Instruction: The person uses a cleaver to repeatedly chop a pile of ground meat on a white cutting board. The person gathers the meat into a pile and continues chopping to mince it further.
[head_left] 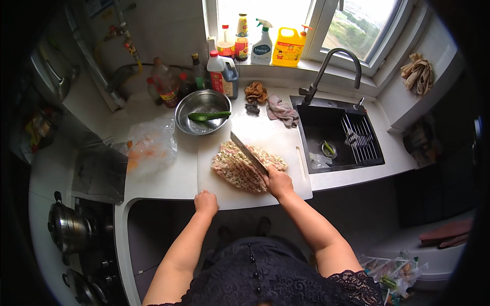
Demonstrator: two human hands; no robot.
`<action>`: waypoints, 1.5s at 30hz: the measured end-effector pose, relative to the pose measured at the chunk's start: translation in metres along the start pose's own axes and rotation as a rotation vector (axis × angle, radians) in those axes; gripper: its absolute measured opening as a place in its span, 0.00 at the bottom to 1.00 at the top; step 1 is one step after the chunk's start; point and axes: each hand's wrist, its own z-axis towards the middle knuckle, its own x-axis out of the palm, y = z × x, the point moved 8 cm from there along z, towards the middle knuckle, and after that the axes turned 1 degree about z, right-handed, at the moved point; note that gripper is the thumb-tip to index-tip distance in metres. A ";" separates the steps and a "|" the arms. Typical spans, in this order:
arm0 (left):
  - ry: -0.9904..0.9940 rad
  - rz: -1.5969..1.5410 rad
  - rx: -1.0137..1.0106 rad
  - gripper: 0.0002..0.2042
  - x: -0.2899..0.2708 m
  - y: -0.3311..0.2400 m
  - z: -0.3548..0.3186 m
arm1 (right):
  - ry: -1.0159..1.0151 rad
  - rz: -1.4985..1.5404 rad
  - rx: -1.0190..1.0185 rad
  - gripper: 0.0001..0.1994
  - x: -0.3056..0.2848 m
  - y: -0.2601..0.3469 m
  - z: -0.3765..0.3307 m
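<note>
A heap of minced meat flecked with pale green bits point(237, 171) is spread over the middle of a white cutting board point(293, 191). My right hand point(279, 182) is closed round the handle of a cleaver point(247, 152), whose blade points away to the left and stands in or on the mince; how deep it sits is hidden. At the board's near left corner, my left hand point(206, 203) is closed over the edge, its fingertips out of sight. Just behind the board, a steel bowl point(185, 122) holds a green cucumber point(209, 116).
Left of the board lies a clear plastic bag with orange pieces point(150, 145). Sauce bottles point(222, 76) stand at the back. Cloths point(282, 111) lie behind the board, near the black sink point(321, 125) with its tall tap point(326, 66). Pots point(69, 229) are at the far left.
</note>
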 end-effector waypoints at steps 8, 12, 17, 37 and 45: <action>0.013 -0.005 -0.007 0.14 -0.008 0.000 -0.003 | -0.090 0.073 0.038 0.13 -0.015 -0.005 -0.003; 0.004 0.017 -0.012 0.15 -0.001 0.001 0.002 | -0.007 -0.040 0.067 0.12 0.000 -0.020 0.002; -0.084 0.053 0.060 0.19 -0.004 0.000 -0.003 | -0.061 0.003 0.059 0.11 -0.017 -0.013 0.003; 0.002 0.050 0.013 0.16 -0.007 -0.001 -0.002 | -0.061 0.035 0.161 0.12 -0.027 -0.053 0.006; -0.005 0.046 0.013 0.17 -0.006 -0.001 -0.003 | -0.068 0.046 0.067 0.13 -0.030 -0.022 0.001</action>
